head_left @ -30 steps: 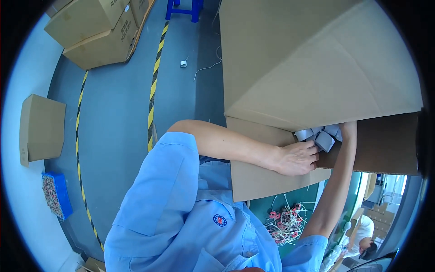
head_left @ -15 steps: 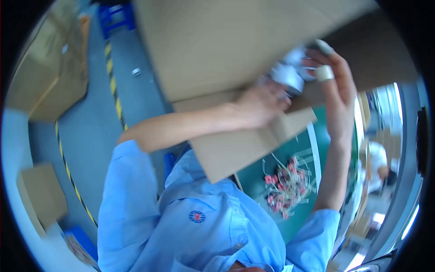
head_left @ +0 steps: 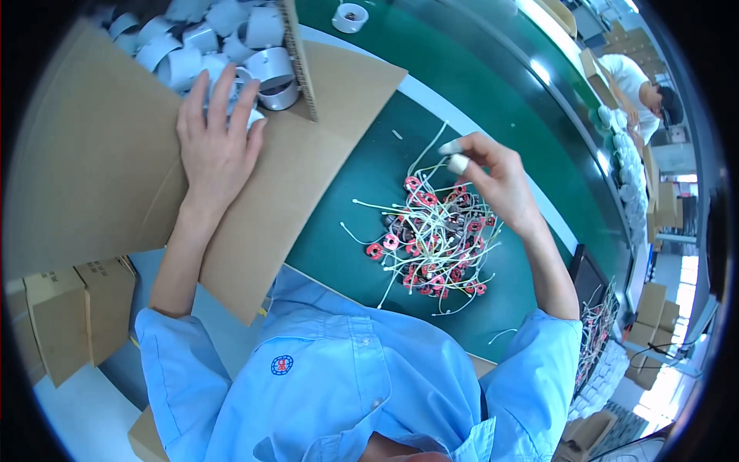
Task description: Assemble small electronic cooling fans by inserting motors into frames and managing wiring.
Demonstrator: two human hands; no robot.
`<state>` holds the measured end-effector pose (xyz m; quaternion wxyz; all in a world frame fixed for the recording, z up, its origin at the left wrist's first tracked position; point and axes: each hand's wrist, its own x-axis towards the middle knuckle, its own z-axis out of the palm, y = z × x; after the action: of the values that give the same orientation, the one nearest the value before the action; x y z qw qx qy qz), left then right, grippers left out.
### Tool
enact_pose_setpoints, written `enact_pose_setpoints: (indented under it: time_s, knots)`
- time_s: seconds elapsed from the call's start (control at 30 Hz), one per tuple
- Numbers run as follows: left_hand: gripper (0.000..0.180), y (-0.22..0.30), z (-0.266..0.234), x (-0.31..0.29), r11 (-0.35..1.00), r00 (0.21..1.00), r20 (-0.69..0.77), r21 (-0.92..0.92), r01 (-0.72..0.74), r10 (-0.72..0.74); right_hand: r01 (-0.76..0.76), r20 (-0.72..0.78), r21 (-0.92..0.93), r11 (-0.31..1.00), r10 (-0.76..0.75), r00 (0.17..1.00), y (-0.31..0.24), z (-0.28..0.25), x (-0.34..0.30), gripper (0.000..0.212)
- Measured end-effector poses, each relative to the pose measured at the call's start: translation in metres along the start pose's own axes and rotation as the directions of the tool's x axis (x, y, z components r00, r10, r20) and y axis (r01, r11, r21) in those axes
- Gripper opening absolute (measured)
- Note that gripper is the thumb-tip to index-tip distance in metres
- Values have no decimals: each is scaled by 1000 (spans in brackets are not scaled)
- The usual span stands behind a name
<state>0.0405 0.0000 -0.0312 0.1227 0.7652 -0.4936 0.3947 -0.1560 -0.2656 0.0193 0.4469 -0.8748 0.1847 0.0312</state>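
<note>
My left hand [head_left: 217, 146] lies with fingers spread over white plastic rings [head_left: 181, 68] heaped in an open cardboard box [head_left: 92, 154]. Its fingertips touch the nearest rings, and one pale edge shows beside the thumb. To the right, my right hand [head_left: 496, 181] hovers at the far edge of a pile of red ring-shaped parts with thin pale wires [head_left: 431, 231]. Thumb and forefinger, both in white finger covers, are drawn together in a pinch; whether a wire is between them is too small to tell.
The pile rests on a green worktable [head_left: 331, 239]. One white ring [head_left: 349, 18] stands farther back on the green surface. A box flap [head_left: 308, 146] reaches over the table's left part. A co-worker [head_left: 635, 88] is at the far right. Cardboard cartons [head_left: 81, 308] stand at lower left.
My view has swung right, toward the table. Both hands were in the box among the white rings; my right hand is now out over the wired parts, while the left remains at the rings.
</note>
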Motion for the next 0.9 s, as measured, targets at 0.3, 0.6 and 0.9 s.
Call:
enact_pose_setpoints:
  time_s: [0.3, 0.6, 0.9]
  knots:
    - [57, 2, -13, 9, 960, 968, 165, -173, 218, -190, 409, 170, -591, 695, -388, 906, 13, 46, 17, 16]
    - [58, -2, -18, 28, 982, 928, 331, -24, 188, -169, 466, 222, -690, 554, -450, 865, 16, 54, 1, 17]
    - [49, 24, -50, 23, 915, 988, 145, -402, 12, 51, 185, -109, -119, 976, -198, 974, 13, 6, -10, 29]
